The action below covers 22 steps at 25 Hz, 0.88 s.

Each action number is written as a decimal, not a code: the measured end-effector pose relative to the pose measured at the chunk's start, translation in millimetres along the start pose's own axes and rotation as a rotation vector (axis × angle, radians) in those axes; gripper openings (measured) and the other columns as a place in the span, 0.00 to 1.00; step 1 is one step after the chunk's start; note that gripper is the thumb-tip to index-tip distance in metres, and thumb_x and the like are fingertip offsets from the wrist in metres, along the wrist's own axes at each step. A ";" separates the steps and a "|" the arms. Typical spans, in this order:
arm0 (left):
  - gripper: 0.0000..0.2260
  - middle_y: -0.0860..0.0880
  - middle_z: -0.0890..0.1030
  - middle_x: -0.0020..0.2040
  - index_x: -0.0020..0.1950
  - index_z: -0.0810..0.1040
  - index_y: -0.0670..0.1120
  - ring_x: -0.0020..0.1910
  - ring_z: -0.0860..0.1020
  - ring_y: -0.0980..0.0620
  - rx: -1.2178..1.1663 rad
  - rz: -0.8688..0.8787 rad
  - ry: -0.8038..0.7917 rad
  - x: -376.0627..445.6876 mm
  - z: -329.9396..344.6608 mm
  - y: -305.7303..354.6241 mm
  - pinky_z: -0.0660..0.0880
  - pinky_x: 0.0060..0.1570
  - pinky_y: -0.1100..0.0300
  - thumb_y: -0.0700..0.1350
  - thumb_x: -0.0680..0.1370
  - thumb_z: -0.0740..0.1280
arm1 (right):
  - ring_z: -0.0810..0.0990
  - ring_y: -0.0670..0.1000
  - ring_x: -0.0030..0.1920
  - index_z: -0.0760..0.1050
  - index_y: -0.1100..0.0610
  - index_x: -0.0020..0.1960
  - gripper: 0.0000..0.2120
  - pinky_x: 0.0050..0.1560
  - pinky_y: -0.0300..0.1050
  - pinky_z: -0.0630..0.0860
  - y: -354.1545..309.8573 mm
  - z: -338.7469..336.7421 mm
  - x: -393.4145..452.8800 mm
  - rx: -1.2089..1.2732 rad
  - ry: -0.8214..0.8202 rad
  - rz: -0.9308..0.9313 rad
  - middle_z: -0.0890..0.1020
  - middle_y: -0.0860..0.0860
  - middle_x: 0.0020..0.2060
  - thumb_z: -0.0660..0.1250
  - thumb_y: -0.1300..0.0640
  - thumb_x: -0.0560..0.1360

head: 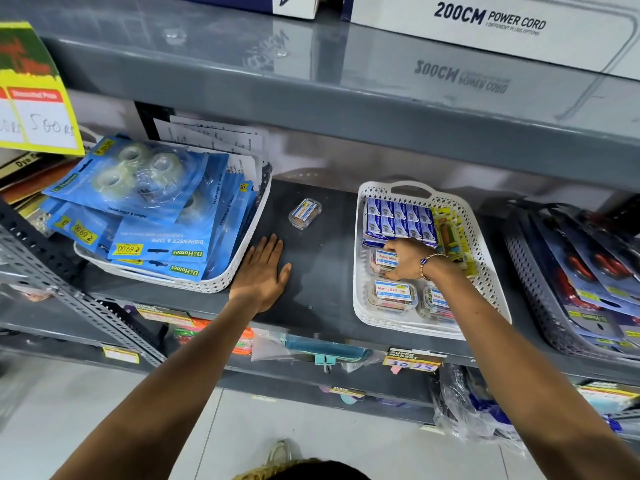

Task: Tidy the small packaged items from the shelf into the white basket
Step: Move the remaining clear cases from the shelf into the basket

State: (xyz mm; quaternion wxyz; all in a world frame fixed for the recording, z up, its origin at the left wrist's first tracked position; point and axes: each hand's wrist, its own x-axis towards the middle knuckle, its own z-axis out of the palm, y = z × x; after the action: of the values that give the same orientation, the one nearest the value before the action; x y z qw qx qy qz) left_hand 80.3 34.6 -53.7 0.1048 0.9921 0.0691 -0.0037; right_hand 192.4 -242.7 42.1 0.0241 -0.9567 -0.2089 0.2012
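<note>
Packaged items, small clear boxes, sat in the white basket (pixel 481 258) on the grey shelf (pixel 322 271), where the right hand (pixel 407 259) closed its fingers (pixel 389 252) on one labelled box (pixel 382 263). One stray box (pixel 304 213) lay apart on the shelf, beyond the left hand (pixel 261 275), pressed flat, fingers released.

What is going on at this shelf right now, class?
A person is tidying small clear packs into the white basket. The right hand is inside the basket, fingers on one clear pack, with two more in front of it. The left hand lies flat and empty on the shelf. One loose clear pack is on the shelf outside the basket.
</note>
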 end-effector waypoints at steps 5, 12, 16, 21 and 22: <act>0.28 0.49 0.45 0.80 0.78 0.44 0.46 0.78 0.43 0.51 -0.004 -0.005 -0.010 -0.1 0.1 -0.4 0.42 0.77 0.54 0.57 0.82 0.44 | 0.79 0.54 0.53 0.73 0.54 0.59 0.25 0.56 0.45 0.76 1.5 -3.4 -3.0 0.037 -0.025 0.007 0.80 0.54 0.56 0.77 0.53 0.65; 0.28 0.49 0.45 0.80 0.78 0.44 0.47 0.78 0.42 0.51 -0.031 0.004 -0.014 0.2 -1.4 -0.4 0.42 0.77 0.54 0.56 0.82 0.45 | 0.78 0.52 0.53 0.76 0.59 0.60 0.20 0.59 0.47 0.75 5.3 -54.1 -22.2 0.524 0.202 -0.038 0.80 0.56 0.55 0.75 0.59 0.69; 0.28 0.49 0.45 0.80 0.78 0.44 0.47 0.78 0.42 0.51 -0.019 0.005 -0.002 -1.8 -2.1 0.9 0.41 0.76 0.55 0.57 0.82 0.45 | 0.82 0.56 0.50 0.80 0.60 0.52 0.10 0.57 0.51 0.78 -38.5 -50.7 17.8 0.505 0.441 -0.131 0.84 0.57 0.50 0.65 0.63 0.73; 0.28 0.49 0.47 0.80 0.79 0.45 0.46 0.78 0.44 0.51 0.011 -0.020 0.010 -1.6 -6.4 3.7 0.40 0.75 0.56 0.57 0.82 0.46 | 0.77 0.58 0.61 0.76 0.54 0.62 0.20 0.61 0.47 0.74 -110.4 -25.2 76.5 0.161 0.356 -0.264 0.79 0.55 0.62 0.64 0.65 0.71; 0.28 0.48 0.46 0.80 0.78 0.45 0.45 0.78 0.44 0.51 0.022 -0.024 0.008 -1.3 -6.6 4.6 0.40 0.75 0.56 0.57 0.82 0.46 | 0.74 0.58 0.65 0.73 0.53 0.65 0.24 0.64 0.49 0.73 -117.4 -22.1 87.2 0.056 0.330 -0.275 0.76 0.53 0.66 0.64 0.66 0.71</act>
State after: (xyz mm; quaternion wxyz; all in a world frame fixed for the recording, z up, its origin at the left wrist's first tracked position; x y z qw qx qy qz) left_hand 79.6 31.3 -46.3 0.0935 0.9923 0.0813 -0.0018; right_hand 227.9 -99.1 44.9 0.1119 -0.9380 -0.3252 0.0423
